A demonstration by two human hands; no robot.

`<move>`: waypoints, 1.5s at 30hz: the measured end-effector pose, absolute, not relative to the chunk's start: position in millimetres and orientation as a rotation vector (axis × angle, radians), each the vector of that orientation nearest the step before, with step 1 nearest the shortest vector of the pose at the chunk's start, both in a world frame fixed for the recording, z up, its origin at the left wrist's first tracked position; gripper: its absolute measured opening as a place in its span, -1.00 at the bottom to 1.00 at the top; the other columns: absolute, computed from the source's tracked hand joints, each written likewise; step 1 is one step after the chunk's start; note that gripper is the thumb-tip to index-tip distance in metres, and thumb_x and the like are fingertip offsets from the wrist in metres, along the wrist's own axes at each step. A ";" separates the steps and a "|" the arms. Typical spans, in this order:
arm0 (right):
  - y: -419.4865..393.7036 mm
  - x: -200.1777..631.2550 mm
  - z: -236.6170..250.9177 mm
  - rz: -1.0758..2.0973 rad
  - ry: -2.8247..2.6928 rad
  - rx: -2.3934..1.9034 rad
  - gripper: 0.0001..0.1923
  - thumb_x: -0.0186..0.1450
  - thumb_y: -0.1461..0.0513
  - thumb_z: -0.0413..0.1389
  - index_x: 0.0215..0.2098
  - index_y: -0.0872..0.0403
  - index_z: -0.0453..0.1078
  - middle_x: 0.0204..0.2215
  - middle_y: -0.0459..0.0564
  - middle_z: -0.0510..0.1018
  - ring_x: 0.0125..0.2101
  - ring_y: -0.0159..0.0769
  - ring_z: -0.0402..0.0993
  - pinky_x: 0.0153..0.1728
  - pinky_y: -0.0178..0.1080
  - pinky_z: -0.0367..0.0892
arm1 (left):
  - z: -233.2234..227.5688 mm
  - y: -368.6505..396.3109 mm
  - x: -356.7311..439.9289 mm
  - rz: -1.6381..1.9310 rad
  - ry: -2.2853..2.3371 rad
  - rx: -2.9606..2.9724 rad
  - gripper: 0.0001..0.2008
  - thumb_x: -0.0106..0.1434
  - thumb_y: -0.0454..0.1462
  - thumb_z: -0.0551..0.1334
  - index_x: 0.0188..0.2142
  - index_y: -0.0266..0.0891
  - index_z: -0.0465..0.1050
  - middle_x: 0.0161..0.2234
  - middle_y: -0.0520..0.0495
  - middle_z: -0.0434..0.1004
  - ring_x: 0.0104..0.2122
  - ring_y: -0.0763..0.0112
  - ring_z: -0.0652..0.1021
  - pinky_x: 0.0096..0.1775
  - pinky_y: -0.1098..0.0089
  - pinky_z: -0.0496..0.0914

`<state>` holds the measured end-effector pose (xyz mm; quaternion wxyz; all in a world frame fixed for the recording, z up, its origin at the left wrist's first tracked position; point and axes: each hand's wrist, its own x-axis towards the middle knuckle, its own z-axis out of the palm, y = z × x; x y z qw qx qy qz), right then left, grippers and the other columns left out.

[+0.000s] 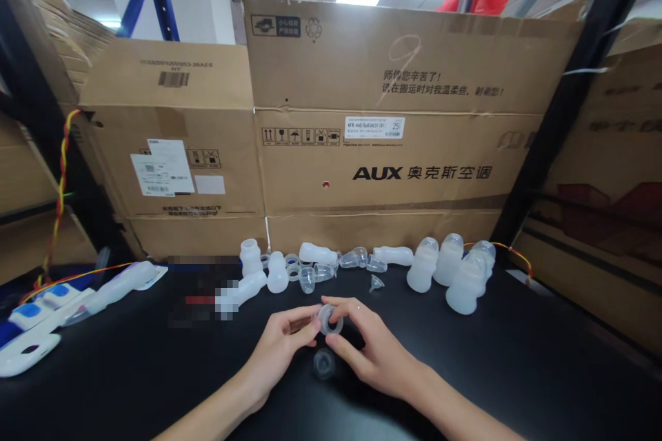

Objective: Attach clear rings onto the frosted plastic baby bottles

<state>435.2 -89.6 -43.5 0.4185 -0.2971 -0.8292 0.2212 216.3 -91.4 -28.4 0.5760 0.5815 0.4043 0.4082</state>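
Near the middle of the black table, my left hand and my right hand hold a translucent plastic ring between them. The fingertips of my left hand pinch its left side. My right hand's thumb and fingers curve round its right side. Just below, a clear round cap-like piece lies on the table, touched by neither hand. Beyond my hands, a clear cup-like piece stands among other small clear parts. A small clear funnel-shaped piece sits farther right.
Frosted bottles stand in a group at the back right. More white bottles and several rings are at the back left. White plastic items lie at the far left. Cardboard walls the back, between dark rack posts.
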 end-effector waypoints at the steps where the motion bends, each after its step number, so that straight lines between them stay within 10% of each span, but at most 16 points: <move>1: -89.7 434.7 -43.0 0.576 -2.064 -0.755 -0.88 0.49 0.23 0.15 -0.02 -0.04 0.35 0.08 0.08 0.60 0.29 -0.13 0.41 0.24 -0.06 0.35 | -28.9 -91.5 216.8 0.953 0.963 1.372 -0.53 0.29 0.02 0.39 0.09 -0.16 0.66 0.01 -0.20 0.70 0.08 0.01 0.57 -0.01 0.23 0.45; 12: -86.8 429.5 -53.6 0.615 -1.891 -0.710 -0.87 0.43 0.21 0.24 -0.15 0.00 0.36 0.10 0.16 0.63 0.20 -0.08 0.53 0.15 -0.08 0.45 | -37.6 -89.3 220.6 1.023 1.006 1.440 -0.59 0.19 0.05 0.46 -0.17 -0.23 0.78 -0.35 -0.13 0.71 -0.35 0.30 0.52 -0.29 0.39 0.34; 26: -86.4 429.3 -47.4 0.708 -1.849 -0.749 -0.85 0.42 0.13 0.27 -0.23 0.01 0.46 -0.08 0.07 0.70 0.06 -0.10 0.62 0.08 -0.10 0.46 | -28.5 -95.6 215.7 1.003 0.919 1.451 -0.65 0.30 -0.02 0.33 -0.32 -0.25 0.74 -0.35 -0.11 0.65 -0.26 0.24 0.53 -0.19 0.34 0.39; 35: -91.8 423.1 -43.8 0.556 -1.827 -0.632 -0.90 0.41 0.17 0.28 -0.23 -0.03 0.65 -0.18 0.02 0.59 -0.19 -0.24 0.57 -0.11 -0.22 0.49 | -38.5 -103.6 221.2 1.114 0.783 1.396 -0.36 0.04 -0.15 0.58 0.08 -0.07 0.44 0.07 -0.16 0.55 0.01 0.15 0.62 -0.02 0.24 0.55; 45: -92.5 420.9 -38.4 0.569 -1.672 -0.823 -0.86 0.38 0.15 0.30 -0.34 -0.03 0.63 -0.27 -0.04 0.46 -0.24 -0.25 0.45 -0.16 -0.22 0.40 | -33.0 -93.6 224.6 1.118 0.874 1.385 -0.56 -0.01 -0.22 0.60 -0.12 -0.25 0.66 -0.25 -0.11 0.77 -0.27 0.24 0.72 -0.13 0.30 0.60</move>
